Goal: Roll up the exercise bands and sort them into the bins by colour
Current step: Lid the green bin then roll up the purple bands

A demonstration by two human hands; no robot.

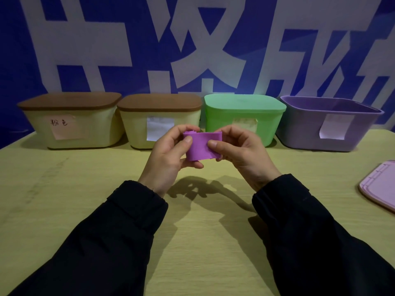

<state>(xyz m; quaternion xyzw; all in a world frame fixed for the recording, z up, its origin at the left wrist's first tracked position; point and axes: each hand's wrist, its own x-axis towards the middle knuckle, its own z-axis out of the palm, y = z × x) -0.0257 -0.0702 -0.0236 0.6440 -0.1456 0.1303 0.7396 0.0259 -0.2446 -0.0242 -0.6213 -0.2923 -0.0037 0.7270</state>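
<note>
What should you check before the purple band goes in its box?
1. Purple band held by both hands: ok; left hand and right hand pinch it.
2. Band fully rolled: not ok; a flat tail is left.
3. Purple bin open: ok.
4. Its lid out of the way: ok; it lies on the table, far right.
5. Bin label says purple: cannot tell.
6. Room inside bin: cannot tell.
</note>
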